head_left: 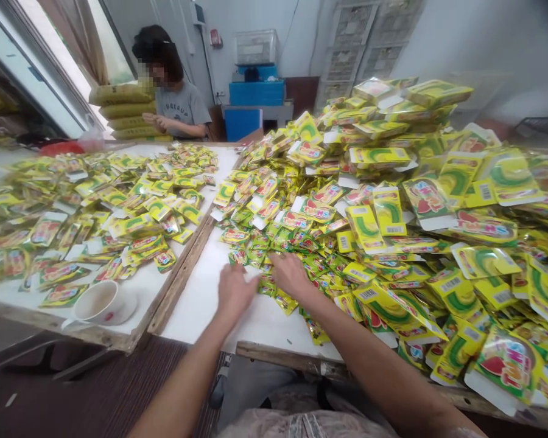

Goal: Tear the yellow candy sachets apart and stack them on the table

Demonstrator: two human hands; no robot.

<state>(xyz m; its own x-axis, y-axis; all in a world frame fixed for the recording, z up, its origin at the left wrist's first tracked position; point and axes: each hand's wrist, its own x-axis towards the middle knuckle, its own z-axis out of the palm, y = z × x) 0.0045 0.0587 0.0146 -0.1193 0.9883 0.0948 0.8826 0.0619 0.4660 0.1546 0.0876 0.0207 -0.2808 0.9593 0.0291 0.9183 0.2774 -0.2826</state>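
My left hand (pixel 236 291) is low over the white tabletop, at the near edge of a heap of small green and yellow sachets (pixel 296 237). Its thumb stands apart from the fingers, and no held thing shows in it. Just beyond its fingertips lies a sachet with a watermelon picture (pixel 237 255). To its right, my right hand (pixel 290 275) reaches in among the sachets, its fingers bent down and blurred, so whether they grip one is hidden. Yellow-green cardboard packs (pixel 388 213) with white flaps are piled beyond and right of it.
A wooden rim (pixel 182 267) divides this table from the left one, which carries more scattered packs (pixel 137 231) and a white cup (pixel 101 304) of drink near its front edge. Across the tables a person (pixel 176 103) in a grey shirt sits by stacked sacks (pixel 123 109).
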